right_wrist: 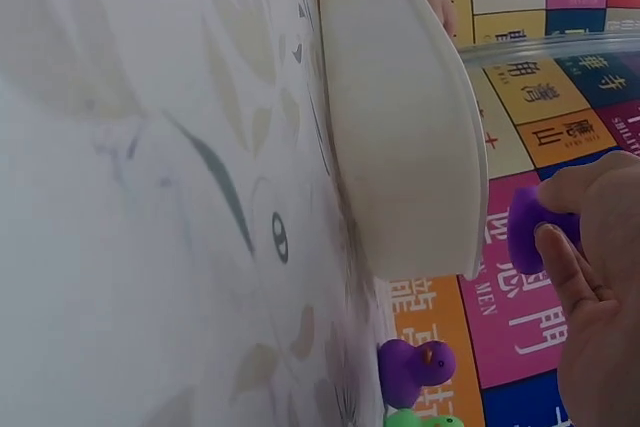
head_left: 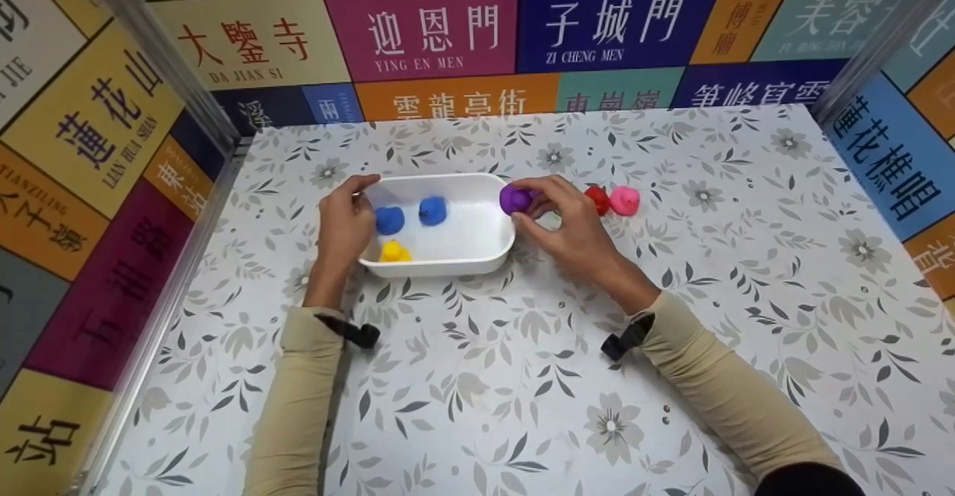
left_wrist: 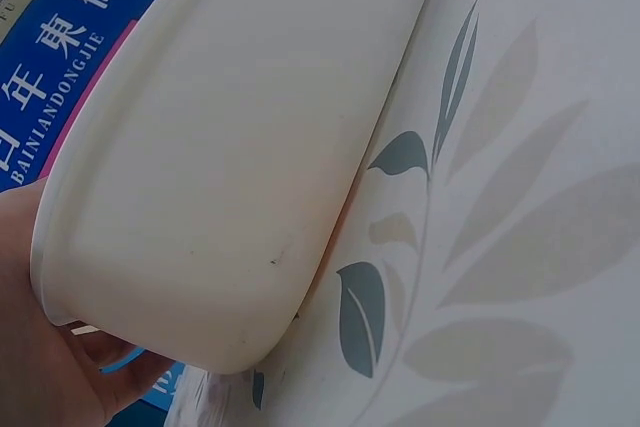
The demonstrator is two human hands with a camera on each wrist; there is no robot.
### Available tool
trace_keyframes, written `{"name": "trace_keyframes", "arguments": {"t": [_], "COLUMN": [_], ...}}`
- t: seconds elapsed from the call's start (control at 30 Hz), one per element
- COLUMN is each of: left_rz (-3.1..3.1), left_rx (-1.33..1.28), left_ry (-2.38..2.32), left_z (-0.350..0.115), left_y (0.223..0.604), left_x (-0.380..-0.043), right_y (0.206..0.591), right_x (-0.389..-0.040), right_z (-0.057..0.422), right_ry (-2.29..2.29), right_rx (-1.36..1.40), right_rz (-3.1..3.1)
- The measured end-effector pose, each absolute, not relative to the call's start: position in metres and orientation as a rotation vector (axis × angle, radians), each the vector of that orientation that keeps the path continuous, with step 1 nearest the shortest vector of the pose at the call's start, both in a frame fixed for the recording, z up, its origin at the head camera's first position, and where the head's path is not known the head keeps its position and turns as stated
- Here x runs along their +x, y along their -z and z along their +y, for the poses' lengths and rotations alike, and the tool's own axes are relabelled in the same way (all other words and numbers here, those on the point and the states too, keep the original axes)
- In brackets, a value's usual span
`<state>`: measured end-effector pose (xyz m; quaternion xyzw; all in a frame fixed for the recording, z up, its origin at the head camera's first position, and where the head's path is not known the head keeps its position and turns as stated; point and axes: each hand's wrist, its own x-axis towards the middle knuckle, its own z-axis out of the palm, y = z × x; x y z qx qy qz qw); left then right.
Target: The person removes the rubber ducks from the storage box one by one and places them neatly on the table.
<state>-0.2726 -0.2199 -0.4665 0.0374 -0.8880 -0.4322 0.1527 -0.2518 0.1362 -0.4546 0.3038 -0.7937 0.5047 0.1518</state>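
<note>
My left hand (head_left: 345,220) grips the left end of a white plastic basin (head_left: 448,266). Its fingers (left_wrist: 130,387) show below the rim in the left wrist view. Above the basin's right rim, my right hand (head_left: 571,220) pinches a purple rubber duck (head_left: 515,199) between thumb and fingertips. That duck (right_wrist: 525,230) hangs apart from the rim in the right wrist view. Inside the basin sit two blue ducks, one by the left wall (head_left: 389,220) and another nearer the middle (head_left: 432,211). A yellow duck (head_left: 395,250) lies at the front left inside it.
Right of the basin, behind my right hand, a red duck (head_left: 597,200) and a pink duck (head_left: 625,201) stand on the flower-patterned table (head_left: 477,377). The right wrist view shows another purple duck (right_wrist: 412,371) and a green duck (right_wrist: 420,419). Lettered panels (head_left: 421,30) border the table.
</note>
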Motion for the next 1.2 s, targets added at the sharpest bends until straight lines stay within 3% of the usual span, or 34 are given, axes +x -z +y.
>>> {"name": "trace_keyframes", "arguments": {"t": [1.2], "left_rz": [-2.553], "left_rx": [0.103], "left_ry": [1.25], "left_z": [-0.221], "left_y": [0.467], "left_x": [-0.273], "right_y": [0.47], "right_x": [-0.259], "right_z": [0.174], "right_ry": [-1.233], "right_rx": [0.811], "right_rz": [-2.784]}}
